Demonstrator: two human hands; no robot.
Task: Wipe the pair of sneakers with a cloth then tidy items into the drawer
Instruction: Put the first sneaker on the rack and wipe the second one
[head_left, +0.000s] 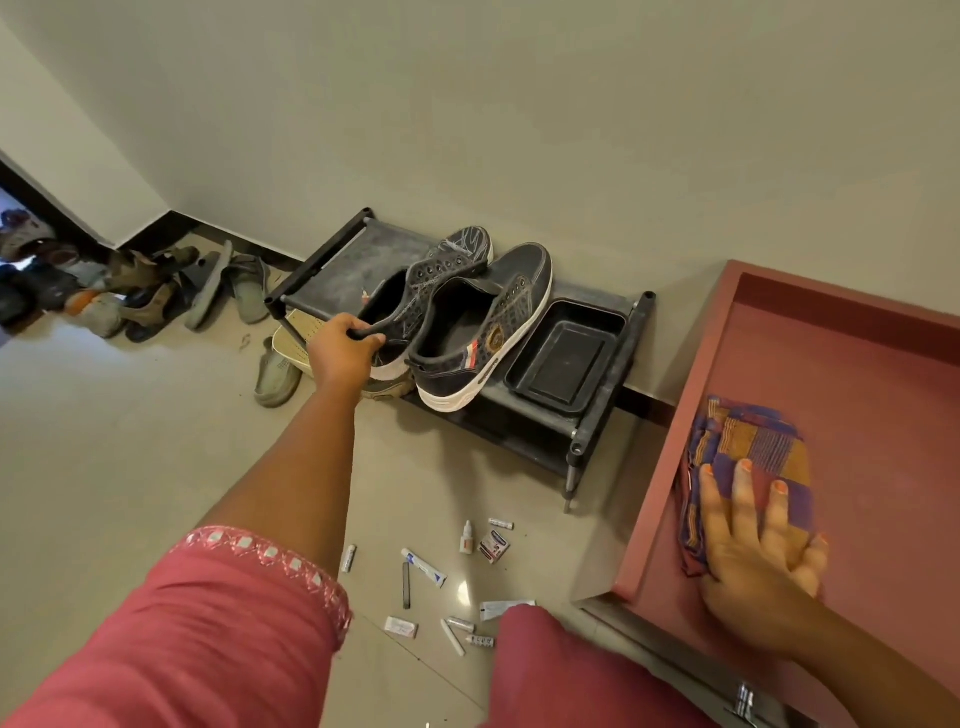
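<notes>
Left hand (345, 348) is gripping the left sneaker's (415, 291) heel, frame centre; right hand (753, 540) is lying flat on the cloth (753, 441) in the drawer (675, 431), lower right. Steadying the shoe firmly should aid wiping.

Sneakers (457, 317) were dark grey/black with white soles; the nearer one had a red-white stripe and a gold badge on its side. Cloth (748, 467) was checked: purple, orange, red blocks. Drawer (852, 374) interior was reddish-pink. Rack (353, 249) was dusty dark grey, and the tray (566, 358) on it was black. Sleeve (218, 618) was pink with a lighter embroidered hem. Right hand (753, 551) had orange nail polish. Wall (467, 104) and floor (130, 426) were beige.
</notes>
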